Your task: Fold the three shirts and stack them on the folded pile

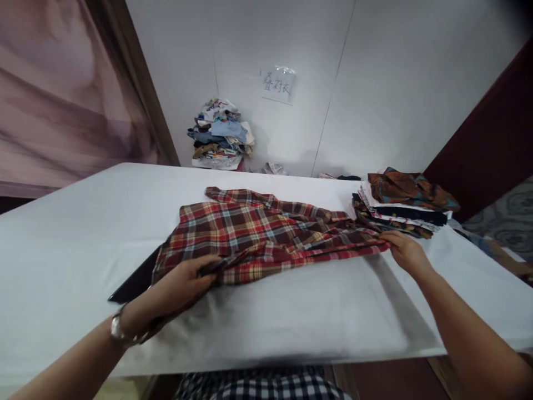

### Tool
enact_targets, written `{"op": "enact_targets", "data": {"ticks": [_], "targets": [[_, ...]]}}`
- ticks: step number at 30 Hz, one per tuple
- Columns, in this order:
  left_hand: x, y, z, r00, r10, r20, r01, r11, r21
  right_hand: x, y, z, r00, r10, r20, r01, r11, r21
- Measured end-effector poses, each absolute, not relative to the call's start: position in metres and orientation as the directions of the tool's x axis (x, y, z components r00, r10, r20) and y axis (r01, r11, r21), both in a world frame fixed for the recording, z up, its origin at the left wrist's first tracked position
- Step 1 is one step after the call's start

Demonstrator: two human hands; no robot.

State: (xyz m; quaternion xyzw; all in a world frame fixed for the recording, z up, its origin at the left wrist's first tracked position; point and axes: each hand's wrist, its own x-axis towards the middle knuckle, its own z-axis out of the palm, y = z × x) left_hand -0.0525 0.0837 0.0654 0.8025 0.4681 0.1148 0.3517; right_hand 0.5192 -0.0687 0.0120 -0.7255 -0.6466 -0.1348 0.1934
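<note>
A plaid shirt (245,228) in red, brown and cream is spread across the white-covered table (291,328). My left hand (187,283) is closed on its near edge toward the left, with the cloth bunched between thumb and fingers. At the far right end of the shirt, my right hand (403,250) pinches the fabric and holds that edge slightly raised. From under the shirt's left side a flat black sheet (135,280) sticks out; the rest of it is hidden by the cloth.
A stack of folded clothes (406,205) lies on the table's right side, a brown patterned garment on top. Behind the far edge rises a tall pile of clothes (222,136). A paper sign (278,85) hangs on the wall. A pink curtain (62,94) is at left.
</note>
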Motion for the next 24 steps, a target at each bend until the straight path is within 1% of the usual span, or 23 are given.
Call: {"op": "enact_targets", "data": {"ticks": [1,3,6,9,11,13,15,17,18,19,20,21,23,24], "targets": [[-0.054,0.077,0.06,0.587,0.787,-0.19,0.668,-0.338,0.663,0.524,-0.081,0.007,0.111,0.893,0.435,0.992,-0.073,-0.104],[-0.056,0.066,0.048,0.619,0.743,-0.255,0.675,-0.338,0.655,0.527,-0.102,-0.01,0.093,0.924,0.37,0.991,-0.051,-0.121],[-0.059,0.059,0.036,0.597,0.749,-0.286,0.685,-0.291,0.668,0.524,-0.118,-0.035,0.152,0.945,0.291,0.979,-0.105,-0.173],[-0.065,0.065,0.033,0.579,0.758,-0.3,0.71,-0.288,0.642,0.515,-0.112,-0.036,0.232,0.931,0.28,0.956,-0.166,-0.242],[-0.07,0.074,0.033,0.525,0.809,-0.263,0.749,-0.293,0.594,0.503,-0.096,-0.024,0.235,0.921,0.311,0.938,-0.131,-0.32],[-0.077,0.085,0.035,0.448,0.865,-0.227,0.795,-0.269,0.544,0.486,-0.076,-0.008,0.22,0.907,0.36,0.912,-0.061,-0.405],[-0.085,0.094,0.04,0.339,0.924,-0.178,0.865,-0.231,0.445,0.466,-0.053,0.007,0.216,0.897,0.387,0.882,-0.009,-0.47],[-0.094,0.097,0.046,0.208,0.974,-0.084,0.933,-0.172,0.315,0.444,-0.033,0.016,0.19,0.902,0.387,0.858,0.038,-0.512],[-0.098,0.096,0.049,0.163,0.986,-0.041,0.95,-0.146,0.278,0.434,-0.026,0.018,0.164,0.908,0.385,0.849,0.069,-0.524],[-0.1,0.092,0.051,0.133,0.991,-0.01,0.956,-0.126,0.267,0.424,-0.02,0.019,0.131,0.913,0.386,0.841,0.104,-0.531],[-0.1,0.087,0.052,0.13,0.991,0.014,0.951,-0.128,0.28,0.414,-0.015,0.019,0.096,0.917,0.388,0.835,0.138,-0.533],[-0.098,0.08,0.051,0.166,0.985,0.042,0.935,-0.17,0.31,0.404,-0.013,0.018,0.061,0.918,0.392,0.833,0.17,-0.527],[-0.09,0.064,0.046,0.311,0.942,0.127,0.874,-0.336,0.35,0.384,-0.013,0.012,-0.008,0.916,0.401,0.84,0.224,-0.494],[-0.085,0.056,0.041,0.396,0.902,0.173,0.833,-0.433,0.346,0.374,-0.014,0.009,-0.059,0.921,0.386,0.846,0.251,-0.47]]}}
